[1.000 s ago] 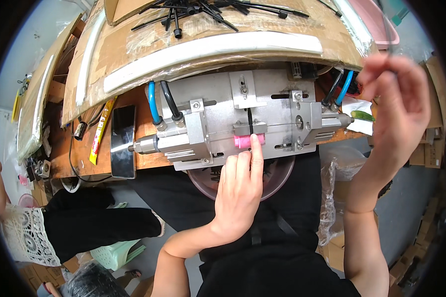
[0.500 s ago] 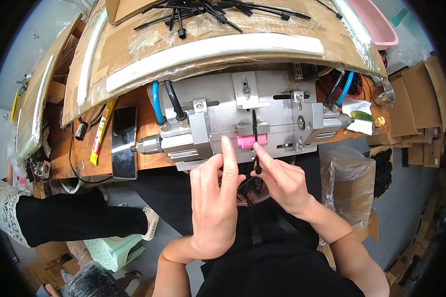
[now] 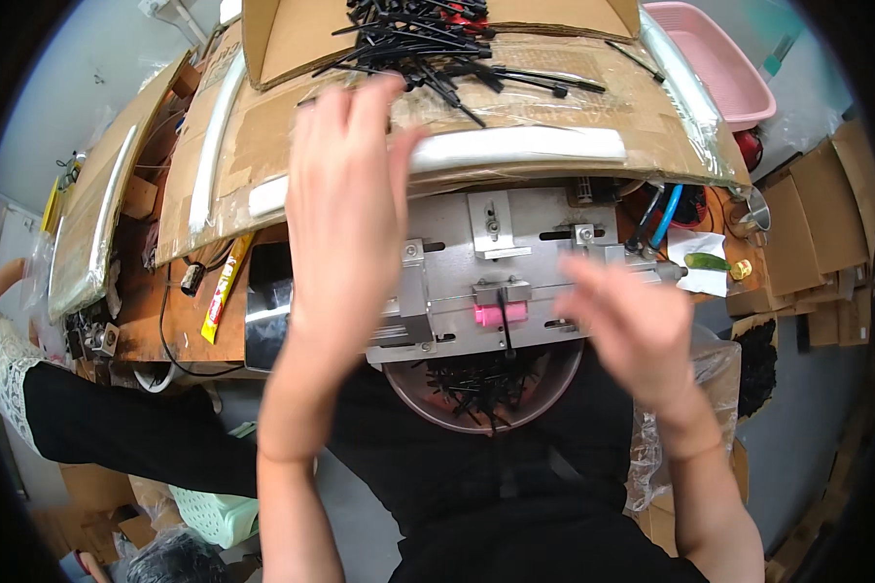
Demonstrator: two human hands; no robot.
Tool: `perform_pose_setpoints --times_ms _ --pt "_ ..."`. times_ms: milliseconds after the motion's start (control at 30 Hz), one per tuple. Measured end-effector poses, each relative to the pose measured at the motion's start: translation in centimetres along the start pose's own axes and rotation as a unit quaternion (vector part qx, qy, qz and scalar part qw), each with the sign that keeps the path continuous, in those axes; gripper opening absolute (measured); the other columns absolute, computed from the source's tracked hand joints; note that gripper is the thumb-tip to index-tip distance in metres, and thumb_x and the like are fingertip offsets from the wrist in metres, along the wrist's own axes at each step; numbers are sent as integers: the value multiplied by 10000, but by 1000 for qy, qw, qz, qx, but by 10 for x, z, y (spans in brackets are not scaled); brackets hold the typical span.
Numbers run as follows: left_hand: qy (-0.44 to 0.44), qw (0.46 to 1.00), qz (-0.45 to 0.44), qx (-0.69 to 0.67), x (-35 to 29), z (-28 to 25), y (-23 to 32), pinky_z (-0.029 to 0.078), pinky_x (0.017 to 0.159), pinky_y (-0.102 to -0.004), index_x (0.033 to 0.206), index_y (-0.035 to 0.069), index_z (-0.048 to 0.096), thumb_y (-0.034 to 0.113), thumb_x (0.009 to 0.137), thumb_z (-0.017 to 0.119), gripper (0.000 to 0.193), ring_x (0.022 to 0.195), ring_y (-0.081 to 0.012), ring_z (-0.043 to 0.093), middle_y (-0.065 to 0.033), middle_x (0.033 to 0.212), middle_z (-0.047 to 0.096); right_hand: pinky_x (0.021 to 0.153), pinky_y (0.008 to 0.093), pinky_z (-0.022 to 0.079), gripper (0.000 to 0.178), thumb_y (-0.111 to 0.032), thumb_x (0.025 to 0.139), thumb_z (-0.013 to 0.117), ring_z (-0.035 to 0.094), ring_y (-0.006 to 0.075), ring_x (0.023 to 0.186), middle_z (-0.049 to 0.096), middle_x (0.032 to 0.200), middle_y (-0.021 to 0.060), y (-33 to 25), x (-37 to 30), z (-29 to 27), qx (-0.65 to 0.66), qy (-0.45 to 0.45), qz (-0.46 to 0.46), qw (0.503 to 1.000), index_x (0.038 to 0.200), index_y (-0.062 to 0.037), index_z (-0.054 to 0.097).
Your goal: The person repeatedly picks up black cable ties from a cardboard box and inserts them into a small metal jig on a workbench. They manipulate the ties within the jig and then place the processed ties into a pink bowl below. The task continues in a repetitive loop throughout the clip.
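My left hand (image 3: 348,199) is raised over the front of the cardboard-covered shelf, thumb apart from the fingers. Its fingertips are at the near left side of a pile of thin black rod-like parts with thicker ends (image 3: 423,49). Motion smears my right hand (image 3: 632,330), which hovers over the right side of a metal fixture plate (image 3: 544,219); whether it holds anything is unclear. At the fixture's middle, one black rod-like part (image 3: 505,325) lies across a pink block (image 3: 511,312), its end pointing toward me. Both hands are apart from it.
A pinkish bowl (image 3: 399,394) with several black pieces is below the fixture's front edge. A phone (image 3: 265,325) and a yellow packet (image 3: 226,290) lie left. Blue and black hoses (image 3: 667,216) stand at right. A pink basket (image 3: 715,63) is far right. Another person's leg (image 3: 136,428) is at left.
Both hands have left the pink block. My left hand has gone up and left to the pile; my right hand has moved right. The black part stays across the block. The view has shifted.
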State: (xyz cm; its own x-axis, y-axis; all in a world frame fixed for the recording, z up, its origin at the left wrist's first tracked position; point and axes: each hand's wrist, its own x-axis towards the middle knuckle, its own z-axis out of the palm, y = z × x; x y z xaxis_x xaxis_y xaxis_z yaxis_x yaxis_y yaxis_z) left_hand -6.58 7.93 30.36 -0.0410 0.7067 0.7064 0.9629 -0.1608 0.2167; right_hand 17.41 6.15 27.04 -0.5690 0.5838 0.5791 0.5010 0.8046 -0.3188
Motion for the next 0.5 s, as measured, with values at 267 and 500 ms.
perform_pose_setpoints --times_ms 267,500 --pt "-185 980 16 -75 88 18 -29 491 682 -307 959 23 687 146 844 716 170 715 -168 633 -96 762 667 755 431 490 132 -79 811 679 624 387 864 671 904 171 86 187 38 -124 27 -102 987 922 -19 640" --pt "-311 859 -93 -395 161 -28 -86 467 660 -182 955 34 661 169 939 637 137 711 -60 549 4 802 627 806 448 480 193 23 751 661 612 397 929 658 926 205 131 193 26 -143 -36 -93 985 941 10 627"
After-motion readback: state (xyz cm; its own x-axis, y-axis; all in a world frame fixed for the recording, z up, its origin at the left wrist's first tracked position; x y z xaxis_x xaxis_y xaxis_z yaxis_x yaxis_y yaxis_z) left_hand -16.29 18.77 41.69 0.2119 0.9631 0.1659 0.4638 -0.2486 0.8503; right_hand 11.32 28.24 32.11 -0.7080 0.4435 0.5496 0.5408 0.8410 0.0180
